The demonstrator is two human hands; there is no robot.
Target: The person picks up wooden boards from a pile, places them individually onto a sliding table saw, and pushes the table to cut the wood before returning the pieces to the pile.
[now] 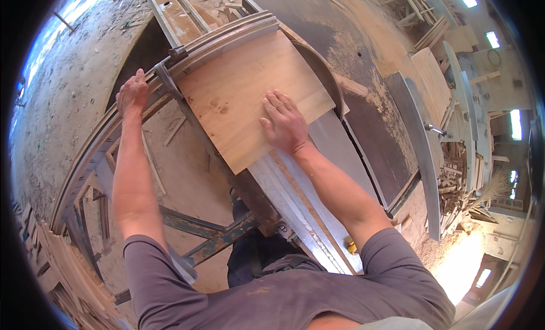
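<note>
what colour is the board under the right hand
The board is pale yellow-tan with a few brown knots, clearest in the head view.

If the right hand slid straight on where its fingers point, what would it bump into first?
Sliding over the wooden board, the right hand would probably meet the long rail at the board's far edge, though its height is unclear.

Small, bright windows (516,124) at the right, near heaped scrap wood (452,179). Dusty, littered floor (62,114) at the left, loose planks (79,273) at the lower left, strong light (462,264) at the lower right.
</note>
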